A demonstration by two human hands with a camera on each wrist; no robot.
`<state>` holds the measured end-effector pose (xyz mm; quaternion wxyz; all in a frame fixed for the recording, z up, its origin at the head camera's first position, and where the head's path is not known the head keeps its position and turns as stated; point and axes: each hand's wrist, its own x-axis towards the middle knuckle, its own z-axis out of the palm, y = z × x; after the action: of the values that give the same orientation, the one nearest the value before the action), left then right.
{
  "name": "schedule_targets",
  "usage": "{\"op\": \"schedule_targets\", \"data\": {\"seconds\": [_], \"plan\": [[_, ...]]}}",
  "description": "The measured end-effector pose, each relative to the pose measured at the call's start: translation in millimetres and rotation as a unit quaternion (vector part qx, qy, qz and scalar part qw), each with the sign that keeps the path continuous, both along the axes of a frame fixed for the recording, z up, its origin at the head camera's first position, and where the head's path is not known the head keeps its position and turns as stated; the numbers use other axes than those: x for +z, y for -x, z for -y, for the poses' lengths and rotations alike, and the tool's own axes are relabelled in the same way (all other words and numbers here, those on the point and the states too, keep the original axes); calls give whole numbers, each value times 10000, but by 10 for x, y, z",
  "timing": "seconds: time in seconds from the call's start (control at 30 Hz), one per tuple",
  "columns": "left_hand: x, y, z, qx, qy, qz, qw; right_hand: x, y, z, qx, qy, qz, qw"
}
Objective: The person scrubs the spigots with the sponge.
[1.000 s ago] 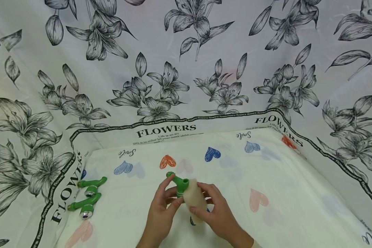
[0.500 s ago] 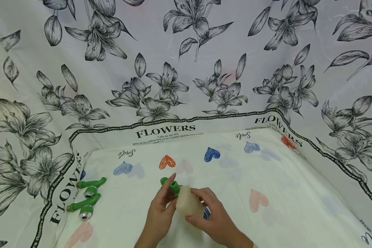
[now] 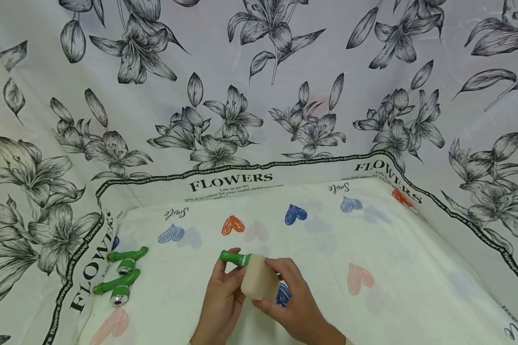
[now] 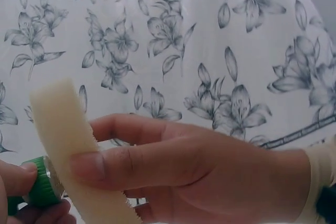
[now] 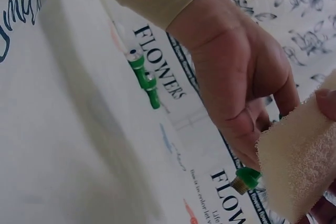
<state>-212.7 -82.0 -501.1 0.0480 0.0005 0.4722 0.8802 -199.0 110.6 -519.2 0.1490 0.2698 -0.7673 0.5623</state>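
A green plastic tap (image 3: 234, 258) is in my left hand (image 3: 220, 296), whose fingers and thumb grip its body in the head view. My right hand (image 3: 294, 301) pinches a thick cream sponge (image 3: 259, 280) between thumb and fingers. The sponge touches the tap's metal-ringed end and covers part of it. In the left wrist view, the ribbed green end of the tap (image 4: 42, 184) lies against the sponge (image 4: 68, 145). A brass threaded end of the tap (image 5: 240, 184) sticks out below the left hand (image 5: 231, 72) in the right wrist view.
Two more green taps with chrome ends lie at the left of the table, a rear one (image 3: 128, 258) and a front one (image 3: 118, 286). A white cloth (image 3: 190, 268) printed with hearts covers the table. Flower-printed curtain (image 3: 259, 120) walls enclose the back and sides.
The tap has turned in my left hand, its spout swinging from pointing up and back to pointing left. The sponge has shifted slightly left and now shows its broad face.
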Motion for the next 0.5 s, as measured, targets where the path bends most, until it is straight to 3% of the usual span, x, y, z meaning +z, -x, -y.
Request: {"op": "schedule_targets", "data": {"seconds": [0.2,0.5], "plan": [[-25,-18,-30,-308,-492,-46,9983,30,18,0,-233,-50,-338,9991],[-47,-19,-37,-451,-669,-8,9967,-7,147,-81,-516,-1,-58,9986]]}}
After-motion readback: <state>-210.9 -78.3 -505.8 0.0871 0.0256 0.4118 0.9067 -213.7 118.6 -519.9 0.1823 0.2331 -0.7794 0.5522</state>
